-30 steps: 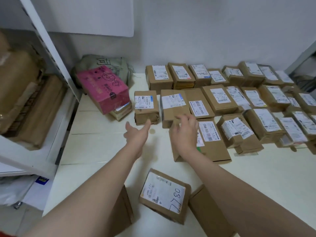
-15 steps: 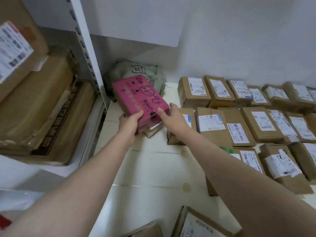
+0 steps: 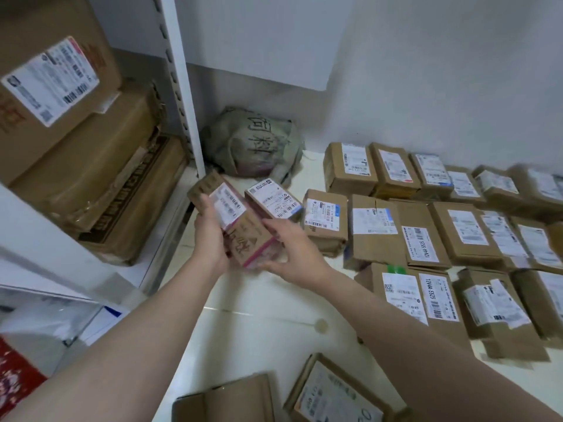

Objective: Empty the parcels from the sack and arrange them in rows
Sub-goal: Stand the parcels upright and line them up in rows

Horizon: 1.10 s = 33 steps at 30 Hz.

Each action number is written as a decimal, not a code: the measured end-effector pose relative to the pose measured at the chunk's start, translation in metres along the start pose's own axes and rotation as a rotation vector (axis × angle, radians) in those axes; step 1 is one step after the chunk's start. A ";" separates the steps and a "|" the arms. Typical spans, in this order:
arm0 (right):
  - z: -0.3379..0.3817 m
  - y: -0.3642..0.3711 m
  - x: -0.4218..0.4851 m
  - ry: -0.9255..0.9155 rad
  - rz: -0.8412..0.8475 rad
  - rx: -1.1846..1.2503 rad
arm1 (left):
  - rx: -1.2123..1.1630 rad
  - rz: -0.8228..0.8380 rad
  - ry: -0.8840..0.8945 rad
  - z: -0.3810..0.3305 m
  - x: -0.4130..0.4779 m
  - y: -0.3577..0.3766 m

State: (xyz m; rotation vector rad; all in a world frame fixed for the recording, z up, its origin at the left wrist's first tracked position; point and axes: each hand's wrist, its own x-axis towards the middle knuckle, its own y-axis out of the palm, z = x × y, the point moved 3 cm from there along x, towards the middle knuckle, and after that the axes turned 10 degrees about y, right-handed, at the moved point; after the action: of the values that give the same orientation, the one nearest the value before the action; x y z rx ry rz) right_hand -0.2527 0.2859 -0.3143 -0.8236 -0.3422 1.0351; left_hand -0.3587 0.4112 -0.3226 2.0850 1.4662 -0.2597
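Flat brown cardboard parcel with pink edge tape and a white label (image 3: 243,233): left of frame centre, held clear of the white tabletop (image 3: 259,315). Its long axis runs diagonally, one end to the upper left toward the shelf post and the other to the lower right. The labelled face is up and tilted.

Left hand (image 3: 210,239): fingers curled round the parcel's left long edge. Right hand (image 3: 292,251): grips the lower-right end, thumb laid over the top face, fingers curled beneath.

Around it:
- Small box with a white barcode label (image 3: 273,200) lies just right of the parcel's upper half. Whether they touch, cannot tell.
- Brown cardboard parcels in rows (image 3: 457,229) fill the right half of the frame, labels up, packed close.
- Two loose brown parcels (image 3: 332,391) sit at the bottom edge, apart from the rows.
- White perforated shelf post (image 3: 179,86) stands just above the parcel's upper-left end. Large taped cartons (image 3: 91,166) are stacked on the shelf at frame left.

Container: grey-green woven sack with dark writing (image 3: 253,147), upper centre, slumped against the wall. It bulges, the mouth is hidden, and the contents cannot be told.
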 end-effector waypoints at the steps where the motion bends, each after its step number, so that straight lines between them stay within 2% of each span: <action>1: 0.000 0.006 -0.003 -0.062 0.046 -0.040 | 0.045 -0.015 0.006 0.005 0.000 -0.003; 3: 0.003 0.012 -0.007 -0.103 0.103 -0.059 | 0.270 -0.119 0.054 0.010 -0.005 -0.010; 5: 0.007 0.014 -0.007 -0.067 0.130 -0.040 | 0.523 -0.214 0.099 0.013 -0.013 -0.015; 7: 0.009 0.014 -0.005 -0.032 0.127 -0.055 | 0.610 -0.295 0.143 0.013 -0.014 -0.021; 11: 0.000 0.011 0.009 0.105 -0.033 -0.121 | 1.005 -0.326 0.287 -0.005 -0.011 -0.021; 14: -0.007 0.006 0.023 0.252 -0.121 -0.268 | 1.214 -0.317 0.345 -0.014 -0.005 -0.019; 16: -0.012 0.005 0.035 0.320 -0.116 -0.408 | 1.280 -0.306 0.369 -0.011 0.004 -0.019; 21: -0.023 -0.001 0.082 0.371 -0.176 -0.568 | 1.445 -0.226 0.378 -0.003 0.022 -0.009; 25: -0.031 -0.007 0.108 0.478 -0.076 -0.748 | 1.485 -0.215 0.345 -0.008 0.035 -0.004; 28: -0.031 0.006 0.114 0.427 -0.002 -0.844 | 1.514 -0.212 0.349 -0.010 0.041 0.001; 31: -0.019 0.020 0.106 0.389 -0.060 -0.901 | 1.532 -0.218 0.363 -0.011 0.044 0.004; 33: -0.010 0.025 0.094 0.406 -0.156 -0.858 | 1.534 -0.216 0.361 -0.011 0.043 0.004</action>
State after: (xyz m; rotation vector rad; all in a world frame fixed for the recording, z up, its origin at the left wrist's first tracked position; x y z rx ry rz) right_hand -0.2159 0.3692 -0.3508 -1.7153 -0.4981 0.5242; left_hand -0.3405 0.4508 -0.3318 3.1669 1.9704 -1.5589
